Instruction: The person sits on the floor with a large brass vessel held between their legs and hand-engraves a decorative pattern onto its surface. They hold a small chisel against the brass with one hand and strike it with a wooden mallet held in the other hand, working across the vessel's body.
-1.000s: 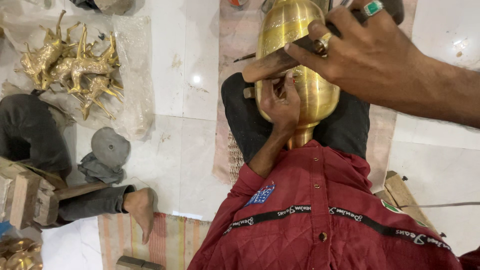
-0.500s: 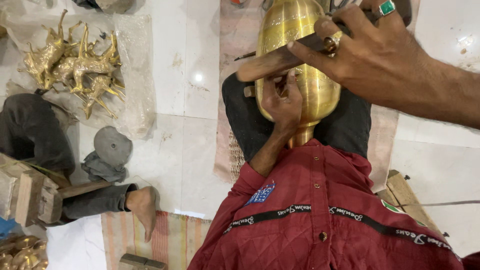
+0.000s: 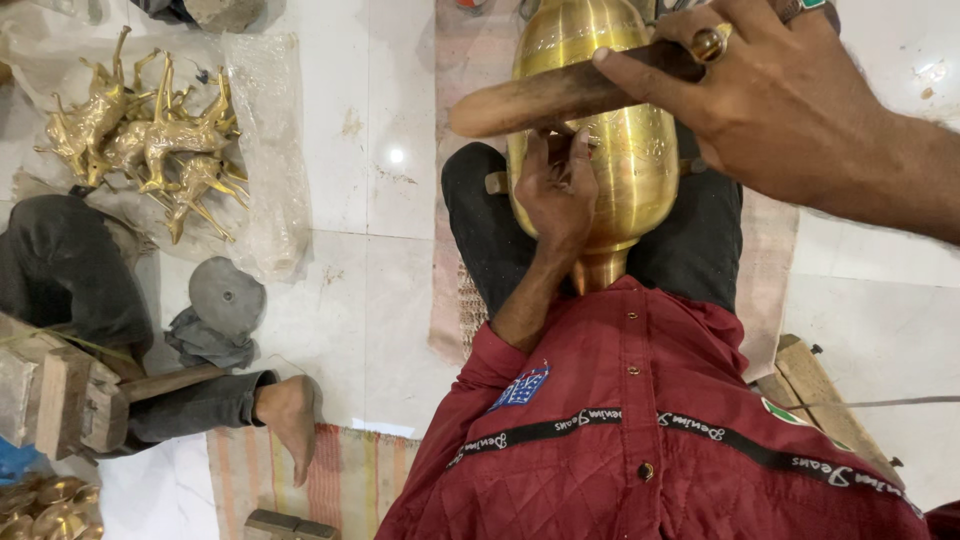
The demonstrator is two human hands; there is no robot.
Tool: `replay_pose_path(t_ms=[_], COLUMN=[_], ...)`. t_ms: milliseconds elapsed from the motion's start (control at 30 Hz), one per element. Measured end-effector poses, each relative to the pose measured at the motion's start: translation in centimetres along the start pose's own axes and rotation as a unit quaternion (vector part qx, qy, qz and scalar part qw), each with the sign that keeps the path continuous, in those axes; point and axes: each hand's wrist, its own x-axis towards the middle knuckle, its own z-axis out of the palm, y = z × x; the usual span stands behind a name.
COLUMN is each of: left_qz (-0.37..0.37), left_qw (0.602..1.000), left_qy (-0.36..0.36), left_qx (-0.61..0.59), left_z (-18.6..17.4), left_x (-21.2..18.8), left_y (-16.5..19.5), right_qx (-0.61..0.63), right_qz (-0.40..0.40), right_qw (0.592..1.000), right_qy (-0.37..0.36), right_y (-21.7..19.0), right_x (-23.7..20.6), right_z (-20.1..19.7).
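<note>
We hold one brass vase (image 3: 600, 130) across our lap, lying on our black trousers (image 3: 480, 230), neck toward our red shirt (image 3: 640, 440). Our left hand (image 3: 556, 190) presses on the vase wall, fingers pinched together around a small tool; we cannot tell its kind. Our right hand (image 3: 790, 105) is clamped on one wooden handle (image 3: 560, 95), raised just above the vase. Far left, several brass deer figures (image 3: 140, 140) lie on one plastic sheet (image 3: 265, 150); we cannot count them exactly. Another person's bare foot (image 3: 290, 415) rests near left. Open tiled floor (image 3: 370, 200) lies between the sheet and our knee.
</note>
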Motion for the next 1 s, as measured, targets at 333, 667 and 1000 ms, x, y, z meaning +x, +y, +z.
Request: replay_pose_path(t_ms=[333, 667, 1000], left_qz=[-0.026, -0.012, 0.01], left_qw=[0.997, 0.991, 0.978], left_qy=[-0.043, -0.121, -0.198], left_qx=[0.058, 0.05, 0.067], left_z=[-0.6, -1.2, -1.4], left_x=[0.9, 2.5, 3.6], left_y=[1.3, 0.9, 0.5], right_qx=[0.013, 0.155, 0.205], right_qz=[0.037, 0.127, 0.175], right_qw=[0.999, 0.979, 0.963], right_qy=[-0.011, -0.028, 0.006], right_y=[0.7, 1.2, 1.3], right_x=[-1.1, -1.4, -4.0], right_z=[1.3, 1.6, 2.8])
